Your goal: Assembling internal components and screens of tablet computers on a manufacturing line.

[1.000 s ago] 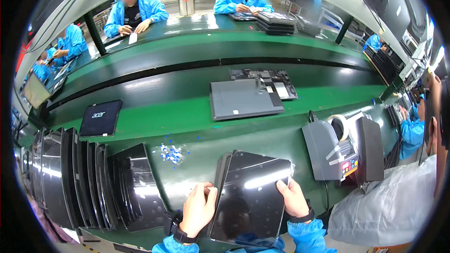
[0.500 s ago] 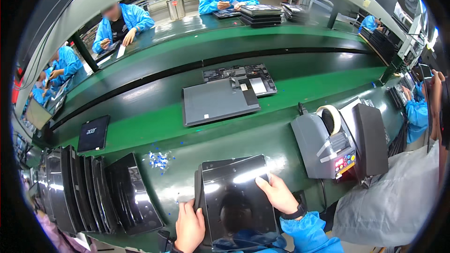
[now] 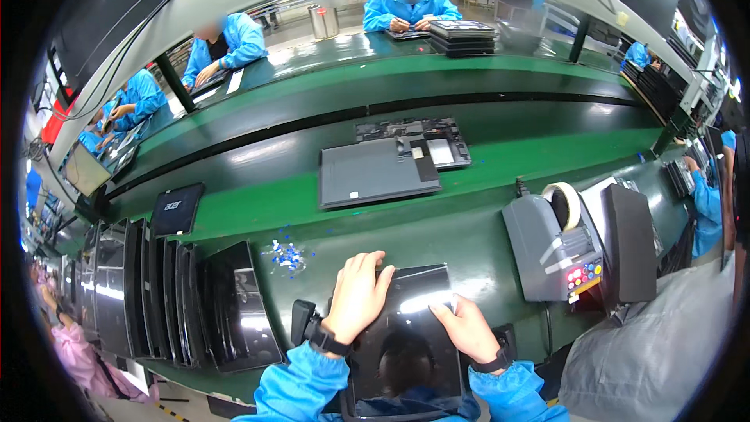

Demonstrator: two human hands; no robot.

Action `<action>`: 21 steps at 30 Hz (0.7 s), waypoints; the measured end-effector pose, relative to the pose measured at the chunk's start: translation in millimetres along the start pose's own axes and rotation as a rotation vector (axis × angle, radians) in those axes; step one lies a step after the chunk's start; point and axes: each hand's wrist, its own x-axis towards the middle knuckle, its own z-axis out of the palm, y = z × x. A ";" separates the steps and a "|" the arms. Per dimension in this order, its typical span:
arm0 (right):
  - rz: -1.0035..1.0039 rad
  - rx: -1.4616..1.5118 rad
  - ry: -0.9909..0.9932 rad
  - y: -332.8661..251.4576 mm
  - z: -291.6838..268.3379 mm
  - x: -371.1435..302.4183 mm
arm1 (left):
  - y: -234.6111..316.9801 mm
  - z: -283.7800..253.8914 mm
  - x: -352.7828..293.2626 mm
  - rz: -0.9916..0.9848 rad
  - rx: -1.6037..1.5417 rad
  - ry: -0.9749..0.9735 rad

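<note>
A glossy black laptop screen (image 3: pixel 422 336) lies tilted in front of me, with bright light and dark shapes mirrored on its face. My right hand (image 3: pixel 469 330) grips its right edge, thumb resting on the face and the other fingers mostly hidden beneath. Over the upper left corner is my left hand (image 3: pixel 358 291), fingers stretched forward and thumb apart, its palm facing down. Whether its fingertips touch the screen I cannot tell. To the left, several similar dark screens (image 3: pixel 144 289) stand on edge in a row, and another one (image 3: pixel 238 309) leans against the row's right end.
A grey tape dispenser (image 3: pixel 531 242) with a cream roll (image 3: pixel 564 207) and coloured buttons stands at right, beside a black box (image 3: pixel 631 246). Blue and white scraps (image 3: pixel 287 256) lie left of centre. Beyond are a grey laptop cover (image 3: pixel 375 176), opened laptop base (image 3: pixel 457 152) and dark lid (image 3: pixel 177 209). Co-workers sit across.
My left hand has left the screen's left side and moved up over its upper left corner. My right hand keeps its hold. The whole view has shifted slightly.
</note>
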 end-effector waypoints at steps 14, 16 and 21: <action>-0.153 0.413 0.991 -9.4 -92.0 -86.1 | 8.4 14.1 4.2 0.262 -0.013 0.247; -0.166 0.528 0.923 -6.3 -105.8 -79.6 | 6.2 15.6 1.3 0.262 -0.011 0.202; -0.155 0.470 0.887 -12.5 -124.0 -69.5 | 9.4 22.2 -2.8 0.240 -0.086 0.120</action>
